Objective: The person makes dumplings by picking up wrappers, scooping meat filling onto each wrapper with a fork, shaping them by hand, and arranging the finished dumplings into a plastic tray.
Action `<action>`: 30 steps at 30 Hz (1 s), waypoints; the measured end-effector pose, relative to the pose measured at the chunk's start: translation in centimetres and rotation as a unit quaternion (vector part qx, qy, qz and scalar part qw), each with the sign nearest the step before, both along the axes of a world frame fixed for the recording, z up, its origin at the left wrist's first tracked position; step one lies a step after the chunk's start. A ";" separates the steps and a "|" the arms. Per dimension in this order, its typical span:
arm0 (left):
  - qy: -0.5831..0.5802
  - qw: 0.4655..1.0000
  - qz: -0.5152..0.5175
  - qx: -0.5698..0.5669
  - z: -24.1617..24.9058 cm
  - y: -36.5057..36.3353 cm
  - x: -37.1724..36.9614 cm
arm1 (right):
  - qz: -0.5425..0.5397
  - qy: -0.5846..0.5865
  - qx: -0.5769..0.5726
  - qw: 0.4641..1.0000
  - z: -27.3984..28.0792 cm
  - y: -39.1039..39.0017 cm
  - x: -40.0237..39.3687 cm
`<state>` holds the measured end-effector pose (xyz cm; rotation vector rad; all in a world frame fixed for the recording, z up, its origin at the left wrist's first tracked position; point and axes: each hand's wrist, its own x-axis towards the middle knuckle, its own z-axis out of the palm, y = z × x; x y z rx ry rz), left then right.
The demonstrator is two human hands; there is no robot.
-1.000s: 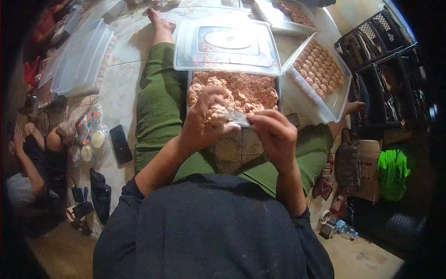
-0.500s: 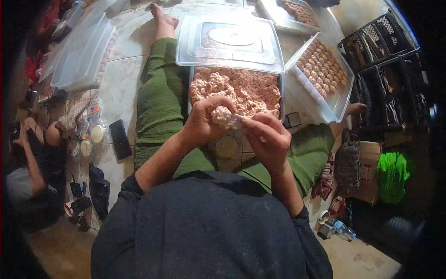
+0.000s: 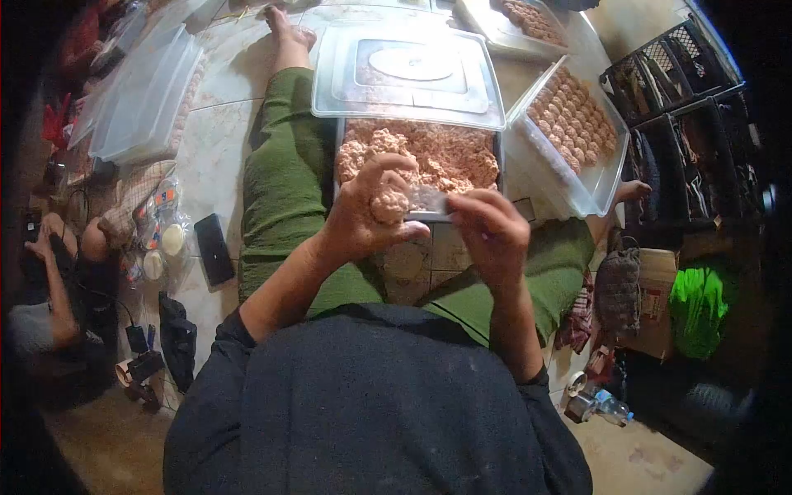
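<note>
A lump of raw minced meat [image 3: 389, 206] lies in the palm of my left hand [image 3: 356, 213], whose fingers and thumb are parted and curved around it. My right hand [image 3: 493, 231] pinches a small, pale, see-through tool [image 3: 427, 198] that looks like a plastic spoon; blur hides its exact shape. The tool's tip is close beside the lump. Both hands are over the near edge of a tub of minced meat [image 3: 462, 157], whose far part is covered by a translucent lid [image 3: 346, 91].
To the right stands a clear box [image 3: 590, 202] with rows of meatballs [image 3: 569, 115]; another tray [image 3: 528, 25] lies beyond. Stacked boxes [image 3: 140, 107], a phone [image 3: 214, 249] and another person's hand [image 3: 40, 243] are on the left. Black crates [image 3: 676, 157] stand at right.
My left fingers have opened away from the meat lump, baring more of it. My right hand has drawn slightly right and down, with the see-through tool still pinched.
</note>
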<state>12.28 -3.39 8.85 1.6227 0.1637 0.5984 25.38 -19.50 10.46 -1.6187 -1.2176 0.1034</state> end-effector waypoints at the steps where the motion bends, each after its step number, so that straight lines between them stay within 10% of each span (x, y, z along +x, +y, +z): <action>1: -0.011 0.999 0.002 0.044 -0.6 0.2 0.1 | -0.020 0.015 0.012 1.000 -0.1 -0.3 0.3; 4: -0.028 0.990 0.007 0.137 -2.2 0.7 0.5 | -0.054 0.027 0.045 0.997 0.0 -0.7 1.0; 13: -0.092 0.994 0.005 -0.060 -2.1 -0.9 1.1 | 0.021 0.338 0.007 0.941 -1.9 -0.7 -1.0; 21: 0.007 1.000 -0.007 0.026 -3.0 0.7 0.4 | -0.001 -0.034 0.010 0.999 -1.0 0.3 -1.5; 30: 0.013 1.000 0.005 0.013 -2.5 0.5 0.2 | 0.028 0.014 -0.033 0.999 0.0 -0.2 -0.4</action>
